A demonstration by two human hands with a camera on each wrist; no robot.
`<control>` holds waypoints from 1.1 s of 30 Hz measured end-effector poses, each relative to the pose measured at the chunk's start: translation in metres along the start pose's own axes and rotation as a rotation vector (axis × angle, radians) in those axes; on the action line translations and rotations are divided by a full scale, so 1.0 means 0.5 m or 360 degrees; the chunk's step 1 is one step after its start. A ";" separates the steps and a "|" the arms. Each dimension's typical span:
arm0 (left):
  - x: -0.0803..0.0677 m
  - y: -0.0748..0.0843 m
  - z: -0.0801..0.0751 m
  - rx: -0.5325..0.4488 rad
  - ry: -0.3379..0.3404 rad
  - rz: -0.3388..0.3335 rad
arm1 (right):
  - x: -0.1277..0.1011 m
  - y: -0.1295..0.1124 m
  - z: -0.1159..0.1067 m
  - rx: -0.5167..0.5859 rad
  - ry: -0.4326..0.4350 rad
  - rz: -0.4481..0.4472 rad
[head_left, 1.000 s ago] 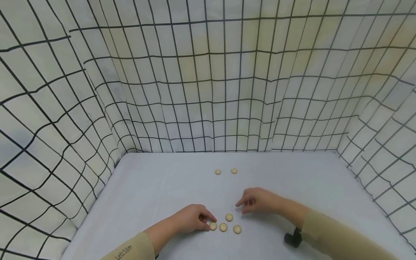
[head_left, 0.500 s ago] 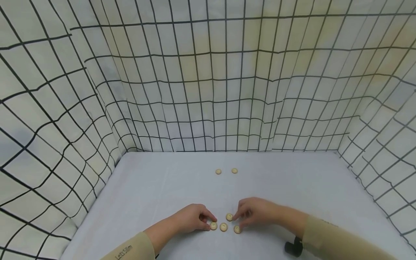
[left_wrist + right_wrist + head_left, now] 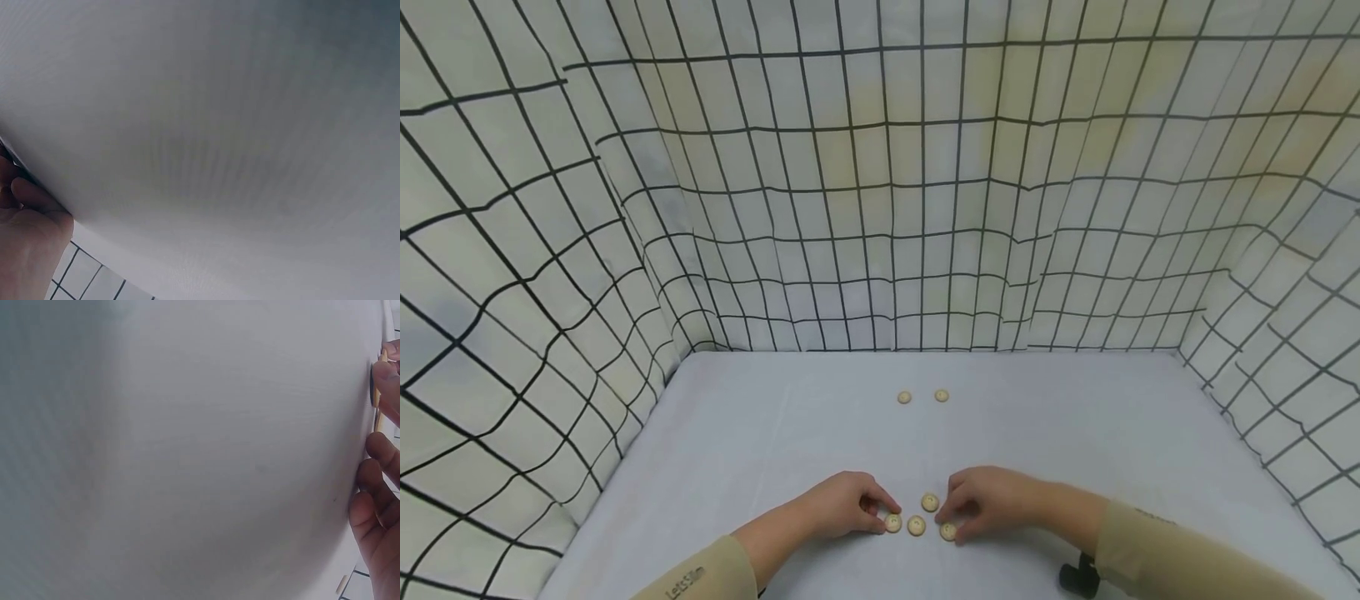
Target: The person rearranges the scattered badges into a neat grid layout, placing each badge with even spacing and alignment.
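Head view, lower centre: four small round beige wooden buttons (image 3: pixel 917 525) lie on the pale grey tabletop (image 3: pixel 760 433). Left hand (image 3: pixel 842 502) pinches the leftmost button (image 3: pixel 892 522); right hand (image 3: pixel 992 498) curls fingertips on the rightmost button (image 3: pixel 948 531). Light, rigid, thin; likely best nipped at the rims.

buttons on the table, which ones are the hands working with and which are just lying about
In hand:
near cluster of four buttons
left hand, at its leftmost button
right hand, at its rightmost button

Lying about:
two far buttons
black object by the right sleeve
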State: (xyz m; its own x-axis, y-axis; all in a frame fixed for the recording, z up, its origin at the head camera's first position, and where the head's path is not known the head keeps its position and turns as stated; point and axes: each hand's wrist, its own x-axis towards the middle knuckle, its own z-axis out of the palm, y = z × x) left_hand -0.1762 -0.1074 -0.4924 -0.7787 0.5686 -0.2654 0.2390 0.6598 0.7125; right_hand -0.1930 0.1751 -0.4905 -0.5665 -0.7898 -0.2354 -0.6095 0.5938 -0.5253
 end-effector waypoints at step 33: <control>0.005 -0.006 0.006 0.0029 0.0012 0.0001 | 0.006 0.021 0.009 0.0083 0.0005 -0.0004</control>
State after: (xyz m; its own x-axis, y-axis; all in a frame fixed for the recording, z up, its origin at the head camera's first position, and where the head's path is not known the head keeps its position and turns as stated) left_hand -0.1772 -0.1065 -0.4972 -0.7829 0.5653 -0.2597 0.2500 0.6682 0.7008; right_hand -0.1988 0.1783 -0.5003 -0.5667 -0.7907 -0.2316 -0.5814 0.5829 -0.5677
